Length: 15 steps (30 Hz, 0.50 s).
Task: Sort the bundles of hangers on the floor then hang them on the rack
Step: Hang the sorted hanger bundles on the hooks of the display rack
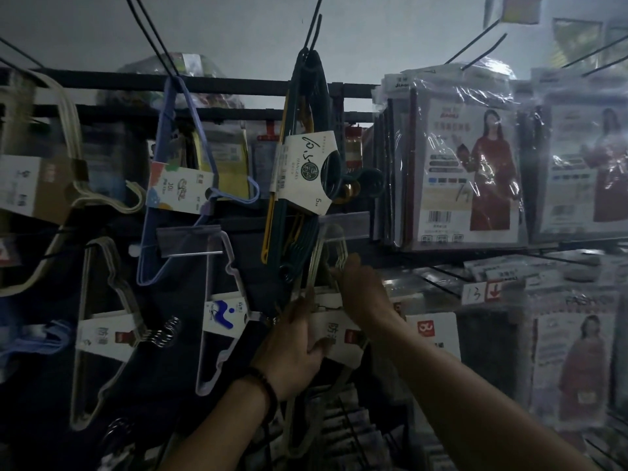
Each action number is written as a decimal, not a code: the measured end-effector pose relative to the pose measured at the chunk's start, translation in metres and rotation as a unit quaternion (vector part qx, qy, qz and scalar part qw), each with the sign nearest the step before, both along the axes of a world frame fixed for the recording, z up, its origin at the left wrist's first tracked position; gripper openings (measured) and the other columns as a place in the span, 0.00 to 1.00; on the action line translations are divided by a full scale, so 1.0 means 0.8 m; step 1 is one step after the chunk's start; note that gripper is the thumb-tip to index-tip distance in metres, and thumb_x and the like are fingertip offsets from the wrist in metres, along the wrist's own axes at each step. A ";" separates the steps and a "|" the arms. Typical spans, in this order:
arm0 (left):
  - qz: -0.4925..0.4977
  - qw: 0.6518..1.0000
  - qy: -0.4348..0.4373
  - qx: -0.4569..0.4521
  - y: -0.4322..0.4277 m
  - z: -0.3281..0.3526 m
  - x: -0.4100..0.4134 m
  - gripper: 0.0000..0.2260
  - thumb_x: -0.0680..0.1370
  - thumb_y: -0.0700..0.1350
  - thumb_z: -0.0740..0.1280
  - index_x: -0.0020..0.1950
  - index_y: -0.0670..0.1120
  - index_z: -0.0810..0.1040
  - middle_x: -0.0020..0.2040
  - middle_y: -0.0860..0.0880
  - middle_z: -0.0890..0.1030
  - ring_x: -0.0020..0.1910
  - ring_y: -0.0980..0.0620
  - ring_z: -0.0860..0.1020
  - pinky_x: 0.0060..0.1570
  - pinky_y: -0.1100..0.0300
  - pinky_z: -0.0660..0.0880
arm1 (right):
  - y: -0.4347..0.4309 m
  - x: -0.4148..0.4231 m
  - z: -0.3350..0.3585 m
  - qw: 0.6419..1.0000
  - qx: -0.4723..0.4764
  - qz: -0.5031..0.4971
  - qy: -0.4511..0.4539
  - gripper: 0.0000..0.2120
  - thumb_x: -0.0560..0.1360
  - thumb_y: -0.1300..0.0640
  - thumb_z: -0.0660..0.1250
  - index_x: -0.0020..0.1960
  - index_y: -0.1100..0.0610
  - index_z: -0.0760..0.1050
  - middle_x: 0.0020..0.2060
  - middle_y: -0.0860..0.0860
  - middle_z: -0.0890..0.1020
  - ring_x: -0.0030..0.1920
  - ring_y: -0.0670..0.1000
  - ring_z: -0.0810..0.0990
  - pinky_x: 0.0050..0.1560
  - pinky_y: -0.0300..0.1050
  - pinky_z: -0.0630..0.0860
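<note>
A bundle of pale hangers (331, 253) with a white card sleeve (343, 338) is raised against the dark rack (210, 85). My left hand (292, 348) grips the sleeve from the left, thumb over its lower edge. My right hand (363, 287) holds the bundle's upper part near the hooks, just under a clear price strip (343, 220). Above it a dark green and yellow bundle (306, 164) hangs from a peg. A blue bundle (176, 185), a clear bundle (217, 311) and a beige bundle (98, 321) hang to the left.
Black pegs (149, 32) stick out from the rack at several heights. Plastic-wrapped garment packs (465, 158) fill the right side, with more below (577, 362). A cream hanger bundle (64, 137) hangs at the far left. The light is dim.
</note>
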<state>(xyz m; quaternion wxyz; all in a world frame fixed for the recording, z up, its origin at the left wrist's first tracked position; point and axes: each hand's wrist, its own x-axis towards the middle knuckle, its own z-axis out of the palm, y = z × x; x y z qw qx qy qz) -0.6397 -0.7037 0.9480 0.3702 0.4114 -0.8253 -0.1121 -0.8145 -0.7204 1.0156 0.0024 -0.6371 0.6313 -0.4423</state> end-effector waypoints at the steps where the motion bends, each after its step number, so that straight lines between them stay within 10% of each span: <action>1: 0.004 1.000 -0.015 0.005 -0.002 -0.006 0.000 0.38 0.79 0.57 0.68 0.83 0.63 0.49 0.80 0.58 0.62 0.75 0.55 0.68 0.74 0.52 0.71 | -0.014 0.001 -0.004 1.000 -0.014 0.002 0.021 0.17 0.85 0.42 0.57 0.56 0.56 0.69 0.41 0.54 0.81 0.40 0.54 0.82 0.39 0.57 0.81; 9: 0.064 0.994 -0.065 0.064 -0.030 -0.066 -0.021 0.33 0.82 0.59 0.62 0.84 0.55 0.53 0.83 0.56 0.54 0.82 0.53 0.54 0.81 0.53 0.57 | -0.075 0.006 -0.012 0.994 -0.032 -0.005 0.106 0.19 0.86 0.49 0.58 0.57 0.65 0.75 0.48 0.60 0.85 0.49 0.60 0.86 0.40 0.47 0.78; 15: 0.102 0.989 -0.075 0.077 -0.012 -0.087 0.000 0.20 0.81 0.54 0.63 0.74 0.58 0.72 0.70 0.54 0.71 0.70 0.53 0.72 0.69 0.64 0.67 | -0.106 -0.002 -0.029 0.978 0.006 -0.126 0.167 0.26 0.83 0.43 0.61 0.67 0.64 0.68 0.58 0.61 0.77 0.55 0.62 0.82 0.48 0.53 0.81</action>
